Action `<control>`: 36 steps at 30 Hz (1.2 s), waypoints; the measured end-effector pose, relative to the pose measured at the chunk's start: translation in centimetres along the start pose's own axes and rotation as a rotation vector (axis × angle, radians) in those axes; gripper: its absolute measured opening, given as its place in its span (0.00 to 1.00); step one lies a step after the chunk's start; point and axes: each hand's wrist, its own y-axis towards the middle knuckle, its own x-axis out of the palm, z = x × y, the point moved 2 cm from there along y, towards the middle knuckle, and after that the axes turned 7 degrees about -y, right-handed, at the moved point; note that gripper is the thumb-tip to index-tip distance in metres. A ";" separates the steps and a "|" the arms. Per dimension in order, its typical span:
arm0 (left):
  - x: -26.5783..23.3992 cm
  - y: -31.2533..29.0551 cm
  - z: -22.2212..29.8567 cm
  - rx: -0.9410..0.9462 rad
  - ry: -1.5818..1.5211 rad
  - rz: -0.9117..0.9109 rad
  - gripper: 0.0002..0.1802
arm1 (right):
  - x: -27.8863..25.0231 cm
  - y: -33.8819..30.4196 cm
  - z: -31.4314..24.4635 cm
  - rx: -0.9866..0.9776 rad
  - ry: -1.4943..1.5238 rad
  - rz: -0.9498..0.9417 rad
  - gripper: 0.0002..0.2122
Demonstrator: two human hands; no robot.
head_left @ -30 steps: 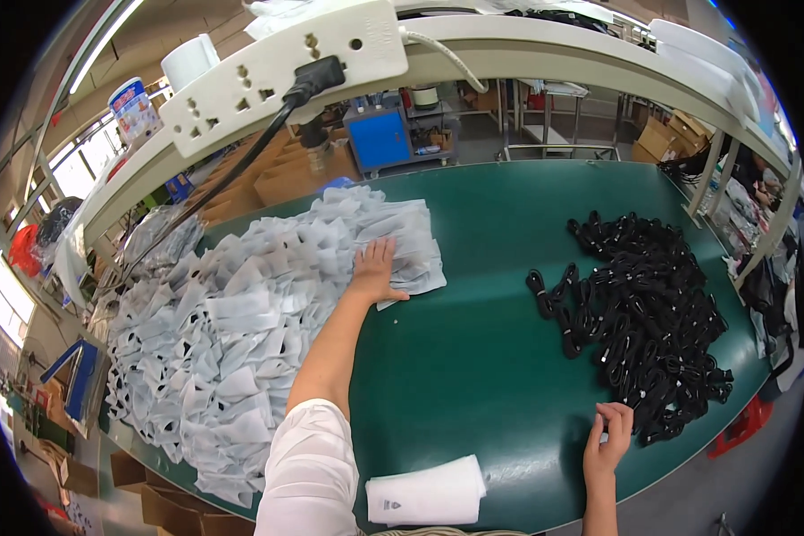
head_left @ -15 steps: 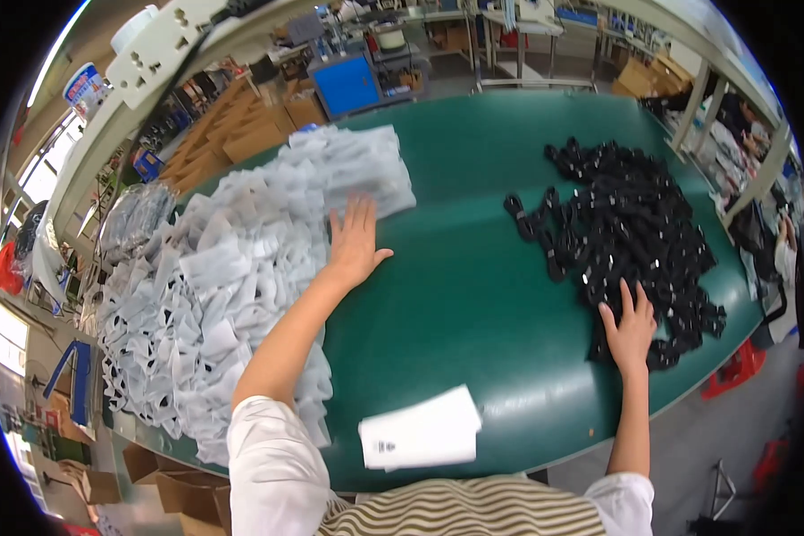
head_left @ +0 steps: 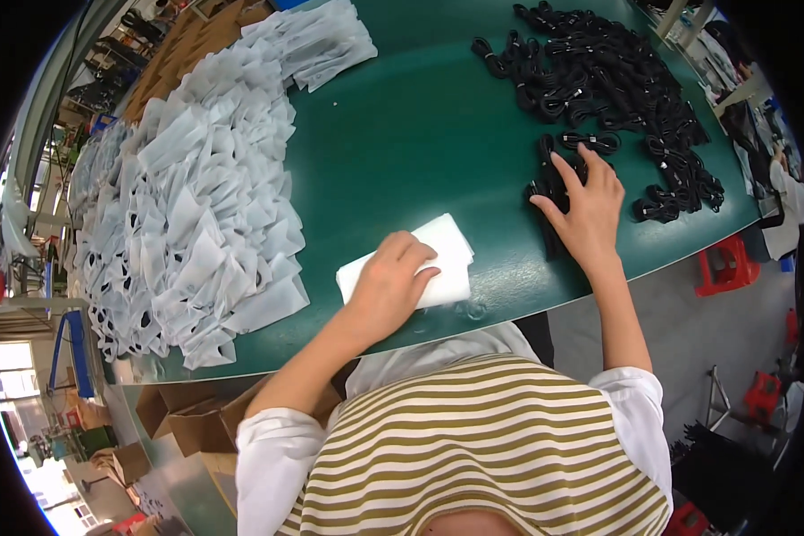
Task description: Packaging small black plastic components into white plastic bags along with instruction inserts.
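My left hand (head_left: 391, 279) lies on a small stack of flat white bags (head_left: 447, 241) near the table's front edge, its fingers curled and closed on the top of the stack. Whether it pinches one bag or several is hidden beneath the fingers. To the right, my right hand (head_left: 590, 210) is open, thumb and fingers spread over a few bundled black cables (head_left: 549, 165) lying at the near side of the cable heap. Beyond it spreads that large heap of coiled black cables (head_left: 590, 67), some showing metal plug ends.
A big pile of frosted, filled pouches (head_left: 196, 196) covers the left of the green table (head_left: 402, 152). Open cardboard boxes (head_left: 196, 424) stand below the left front edge. On the floor at right is a red stool (head_left: 724, 266).
My left hand has come back from the frosted pouches to the white stack. My right hand has shifted, and several cables now lie apart from the heap. The view tilts further down.
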 end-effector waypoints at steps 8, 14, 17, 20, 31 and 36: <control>4.2 -2.2 1.6 0.019 -0.016 0.160 0.11 | -0.2 -5.5 -3.7 0.016 0.103 -0.078 0.19; 5.5 -2.5 0.2 0.042 0.050 0.206 0.09 | -0.5 -7.0 -5.3 -0.009 0.540 -0.028 0.22; 5.0 -2.0 1.3 -0.030 -0.019 0.273 0.08 | -1.4 -7.5 -5.8 -0.030 0.558 -0.059 0.25; 5.4 -1.6 1.1 0.001 0.041 0.245 0.07 | -1.1 -7.7 -6.0 -0.070 0.590 -0.051 0.26; 5.0 -2.2 0.1 -0.252 -0.324 0.282 0.03 | -1.5 -8.3 -6.9 -0.250 0.601 -0.021 0.26; 4.8 -2.3 -0.2 -0.245 -0.456 0.293 0.03 | -1.6 -7.6 -6.7 -0.371 0.594 -0.093 0.27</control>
